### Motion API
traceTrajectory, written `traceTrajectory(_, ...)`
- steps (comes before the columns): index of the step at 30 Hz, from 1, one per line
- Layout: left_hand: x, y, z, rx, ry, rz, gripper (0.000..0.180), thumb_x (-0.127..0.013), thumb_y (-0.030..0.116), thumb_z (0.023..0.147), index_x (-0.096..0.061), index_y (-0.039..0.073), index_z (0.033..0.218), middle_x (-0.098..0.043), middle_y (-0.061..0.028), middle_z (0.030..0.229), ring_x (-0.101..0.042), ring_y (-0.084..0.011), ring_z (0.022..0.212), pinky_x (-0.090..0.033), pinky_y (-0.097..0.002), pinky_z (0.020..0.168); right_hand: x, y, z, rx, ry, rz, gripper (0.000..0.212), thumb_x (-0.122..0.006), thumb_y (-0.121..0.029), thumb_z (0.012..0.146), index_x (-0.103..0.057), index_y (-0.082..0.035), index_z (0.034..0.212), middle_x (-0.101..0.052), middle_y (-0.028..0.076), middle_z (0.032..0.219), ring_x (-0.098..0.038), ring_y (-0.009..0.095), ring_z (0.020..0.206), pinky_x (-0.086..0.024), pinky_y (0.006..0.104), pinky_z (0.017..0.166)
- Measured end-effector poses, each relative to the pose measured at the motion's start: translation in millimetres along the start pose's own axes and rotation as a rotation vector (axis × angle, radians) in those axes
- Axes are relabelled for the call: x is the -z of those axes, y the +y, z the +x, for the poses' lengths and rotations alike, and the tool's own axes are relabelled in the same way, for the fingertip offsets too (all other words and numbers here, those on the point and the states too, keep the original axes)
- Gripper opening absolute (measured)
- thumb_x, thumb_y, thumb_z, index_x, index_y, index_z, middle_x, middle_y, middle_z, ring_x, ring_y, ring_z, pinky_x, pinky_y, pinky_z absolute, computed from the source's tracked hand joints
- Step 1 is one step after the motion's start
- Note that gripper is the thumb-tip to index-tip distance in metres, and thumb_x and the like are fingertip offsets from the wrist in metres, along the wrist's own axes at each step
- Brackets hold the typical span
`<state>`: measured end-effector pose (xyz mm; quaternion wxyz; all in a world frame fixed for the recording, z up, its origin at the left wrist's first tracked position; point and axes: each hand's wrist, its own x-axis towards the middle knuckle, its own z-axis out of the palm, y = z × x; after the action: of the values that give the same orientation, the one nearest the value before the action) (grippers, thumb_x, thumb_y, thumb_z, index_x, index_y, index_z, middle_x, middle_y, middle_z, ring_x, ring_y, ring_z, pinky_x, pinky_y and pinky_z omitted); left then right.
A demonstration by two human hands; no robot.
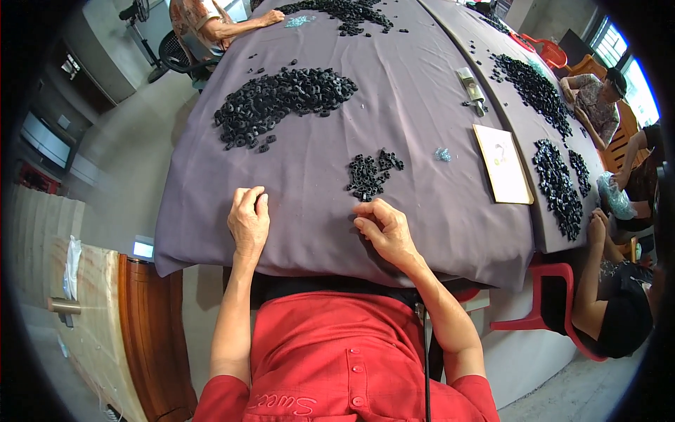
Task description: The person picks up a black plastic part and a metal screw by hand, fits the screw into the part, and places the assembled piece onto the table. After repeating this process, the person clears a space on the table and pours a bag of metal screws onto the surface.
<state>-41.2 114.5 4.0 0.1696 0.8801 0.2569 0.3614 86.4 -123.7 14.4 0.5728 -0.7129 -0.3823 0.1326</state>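
My left hand (248,219) rests over the near part of the grey cloth-covered table (309,243), its fingers curled in and thumb against them. Whatever it may hold is hidden. My right hand (386,229) is at the near edge of a small pile of black plastic parts (364,177). Its thumb and fingers are drawn together, and any piece between them is too small to make out. Farther off, to the left, lies a larger heap of ring-like black parts (278,102). A little cluster of clear bluish bits (442,155) sits right of the small pile.
A pale flat board (503,165) lies at the right, with a clear packet (470,84) beyond it. More black heaps (559,190) cover the adjoining table, where several people sit. Another person's hand (272,17) is at the far left. A red chair (538,302) stands right.
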Motion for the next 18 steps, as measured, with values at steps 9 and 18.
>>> traceTrajectory(9, 1.5, 0.0, 0.2, -0.041, 0.017, 0.029, 0.012, -0.061, 0.009, 0.082, -0.063, 0.006, 0.094, -0.057, -0.0078, 0.089, -0.060, -0.0268, 0.075, -0.048, -0.0370, 0.066, -2.4, -0.7, 0.7, 0.045, 0.012, -0.010, 0.013, -0.060, -0.001, 0.084, -0.061, 0.001, 0.097, -0.057, 0.003, 0.075, -0.056, 0.008, 0.062, -0.047, 0.0227, 0.056)
traceTrajectory(18, 47.6, -40.3, 2.7, 0.335, -0.112, -0.436, 0.015, -0.060, 0.011, 0.087, -0.062, 0.000, 0.097, -0.056, -0.0054, 0.082, -0.054, -0.0126, 0.061, -0.045, -0.0272, 0.056, -6.8, 2.9, -4.7, -0.044, 0.036, 0.067, 0.012, -0.061, 0.000, 0.082, -0.061, 0.002, 0.094, -0.056, 0.005, 0.074, -0.055, 0.011, 0.067, -0.046, 0.0247, 0.061)
